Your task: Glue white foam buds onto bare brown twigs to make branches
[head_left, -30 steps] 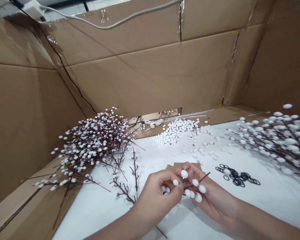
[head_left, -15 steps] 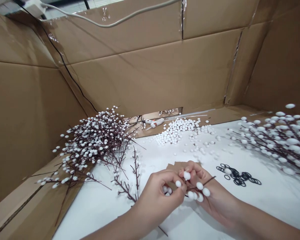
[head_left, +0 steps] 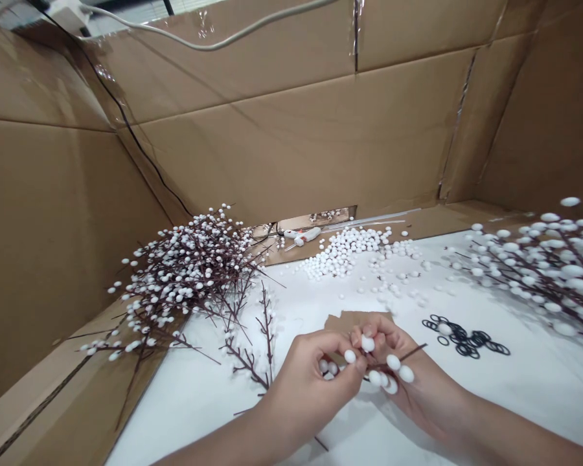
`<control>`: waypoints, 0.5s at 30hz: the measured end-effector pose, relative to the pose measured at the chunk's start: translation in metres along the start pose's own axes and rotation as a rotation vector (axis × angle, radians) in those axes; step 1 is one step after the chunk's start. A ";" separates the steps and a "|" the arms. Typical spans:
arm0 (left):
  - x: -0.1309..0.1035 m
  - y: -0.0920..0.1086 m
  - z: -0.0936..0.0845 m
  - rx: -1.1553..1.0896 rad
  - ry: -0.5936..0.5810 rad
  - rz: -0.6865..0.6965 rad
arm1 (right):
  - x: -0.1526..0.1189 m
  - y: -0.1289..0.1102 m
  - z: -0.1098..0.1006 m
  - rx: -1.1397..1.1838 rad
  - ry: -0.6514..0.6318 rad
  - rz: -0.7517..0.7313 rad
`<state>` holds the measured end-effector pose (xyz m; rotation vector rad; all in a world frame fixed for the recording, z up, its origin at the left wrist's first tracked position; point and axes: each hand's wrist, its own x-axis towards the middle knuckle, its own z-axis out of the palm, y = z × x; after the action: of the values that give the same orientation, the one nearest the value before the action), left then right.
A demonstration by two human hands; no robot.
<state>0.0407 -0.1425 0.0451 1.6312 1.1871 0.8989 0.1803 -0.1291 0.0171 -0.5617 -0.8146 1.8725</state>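
At the front centre, my left hand (head_left: 313, 382) is closed around a dark brown artificial berry branch (head_left: 412, 352) with several white berries on its twigs. The branch runs across toward my right palm. My right hand (head_left: 420, 388) pinches a white berry (head_left: 368, 343) between thumb and fingers, right by the left fingertips. Whether that berry sits on a twig is hidden by the fingers. Behind the hands lies a torn piece of brown cardboard (head_left: 357, 318).
Loose white berries (head_left: 344, 249) are heaped at the back, near a white glue gun (head_left: 305, 235). Berry branches pile up at left (head_left: 189, 265) and right (head_left: 539, 265). Bare twigs (head_left: 267, 323) lie left of the hands, black rings (head_left: 466, 341) to the right. Cardboard walls (head_left: 291, 142) enclose the table.
The whole view has shifted slightly. Both hands keep nearly the same pose, with the right fingers still on the white berry.
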 end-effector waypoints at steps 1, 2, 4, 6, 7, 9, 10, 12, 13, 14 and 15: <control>0.000 0.000 0.000 -0.007 -0.004 0.001 | 0.000 0.000 0.000 0.005 -0.002 0.001; -0.001 0.000 0.000 -0.016 -0.010 0.000 | -0.001 0.001 0.000 0.009 -0.005 -0.001; -0.001 0.001 0.000 -0.032 -0.023 -0.007 | -0.001 0.001 0.000 0.010 -0.007 -0.009; 0.000 0.002 0.000 -0.040 -0.027 -0.021 | -0.002 0.001 0.000 0.008 -0.001 -0.014; 0.000 0.003 0.000 -0.040 -0.028 -0.029 | -0.002 0.002 0.000 0.005 0.006 -0.013; 0.000 0.004 -0.001 -0.039 -0.027 -0.046 | -0.002 0.001 0.000 -0.010 0.020 -0.008; 0.000 0.004 -0.001 -0.039 -0.031 -0.052 | -0.002 0.001 0.000 -0.018 0.022 -0.009; 0.000 0.004 -0.001 -0.041 -0.042 -0.060 | -0.002 0.001 0.000 -0.026 0.027 -0.013; 0.000 0.003 -0.001 -0.045 -0.047 -0.063 | -0.002 0.001 0.000 -0.026 0.031 -0.017; 0.000 0.002 -0.001 -0.049 -0.050 -0.064 | -0.002 0.001 0.000 -0.024 0.039 -0.020; 0.000 0.001 -0.001 -0.056 -0.052 -0.066 | -0.002 0.002 0.000 -0.022 0.050 -0.019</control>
<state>0.0396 -0.1424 0.0464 1.5526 1.1637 0.8361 0.1801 -0.1316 0.0162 -0.6101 -0.8065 1.8268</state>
